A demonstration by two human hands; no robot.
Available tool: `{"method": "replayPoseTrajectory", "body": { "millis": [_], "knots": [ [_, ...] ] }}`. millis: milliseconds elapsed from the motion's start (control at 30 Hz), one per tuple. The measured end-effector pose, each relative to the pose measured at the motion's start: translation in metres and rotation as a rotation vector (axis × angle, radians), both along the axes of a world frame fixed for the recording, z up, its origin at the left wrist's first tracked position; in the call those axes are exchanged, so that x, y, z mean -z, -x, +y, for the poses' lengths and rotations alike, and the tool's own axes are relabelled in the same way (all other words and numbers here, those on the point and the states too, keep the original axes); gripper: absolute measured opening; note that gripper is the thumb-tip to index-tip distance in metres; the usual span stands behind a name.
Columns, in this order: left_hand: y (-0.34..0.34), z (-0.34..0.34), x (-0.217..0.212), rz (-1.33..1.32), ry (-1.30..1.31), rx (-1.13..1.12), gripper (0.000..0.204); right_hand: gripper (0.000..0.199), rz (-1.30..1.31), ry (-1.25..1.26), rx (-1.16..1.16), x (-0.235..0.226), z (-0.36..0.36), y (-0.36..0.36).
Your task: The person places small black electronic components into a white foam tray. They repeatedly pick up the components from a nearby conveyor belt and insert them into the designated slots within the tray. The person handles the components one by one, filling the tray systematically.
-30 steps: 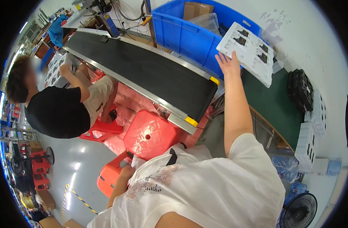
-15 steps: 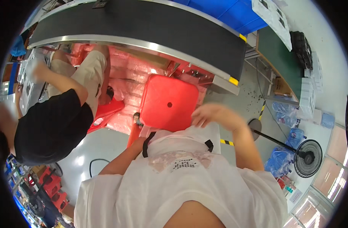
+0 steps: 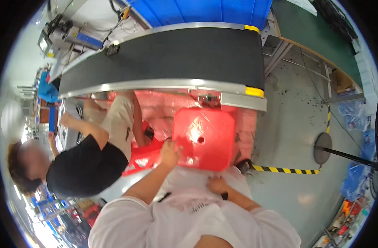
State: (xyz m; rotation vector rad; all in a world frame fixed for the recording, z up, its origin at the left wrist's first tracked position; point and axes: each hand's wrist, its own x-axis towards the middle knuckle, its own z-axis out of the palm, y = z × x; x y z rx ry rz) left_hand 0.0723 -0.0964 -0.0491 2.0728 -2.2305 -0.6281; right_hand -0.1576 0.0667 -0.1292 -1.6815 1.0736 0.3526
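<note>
In front of me stands a red plastic stool (image 3: 215, 152) with a round hole in its square seat. My left hand (image 3: 169, 153) is closed at the stool's left edge, its fingers curled over the rim. My right hand (image 3: 217, 185) rests against the white cloth (image 3: 193, 180) over my lap, to the near side of the seat. Its fingers are curled in, and whatever lies in them is hidden. A black strap end shows beside that hand.
A black conveyor belt (image 3: 168, 58) with a metal edge runs across ahead. On the left sits a co-worker in a black shirt (image 3: 87, 167), close to another red stool (image 3: 143, 155). A fan stand's round base (image 3: 322, 149) and striped floor tape (image 3: 286, 170) are at the right.
My left hand has come up to the stool's left edge. My right hand has drawn back from its right side to my lap. The stool is nearer me, and the view has shifted.
</note>
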Motion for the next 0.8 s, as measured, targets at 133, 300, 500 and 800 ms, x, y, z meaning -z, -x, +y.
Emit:
{"method": "replayPoseTrajectory", "body": {
  "millis": [133, 300, 500, 800],
  "knots": [
    [0.053, -0.056, 0.03, -0.022, 0.183, 0.354, 0.058, 0.057, -0.057, -0.38, 0.093, 0.062, 0.04, -0.055],
    [0.065, -0.096, 0.069, -0.012, 0.141, 0.541, 0.068, 0.056, -0.019, -0.479, 0.184, 0.091, 0.034, -0.088],
    [0.058, -0.086, 0.075, 0.007, 0.074, 0.509, 0.064, 0.055, 0.011, -0.551, 0.198, 0.095, 0.025, -0.079],
    [0.057, -0.085, 0.071, 0.002, 0.062, 0.51, 0.066, 0.054, 0.028, -0.521, 0.281, 0.078, -0.017, -0.073]
  ]
}}
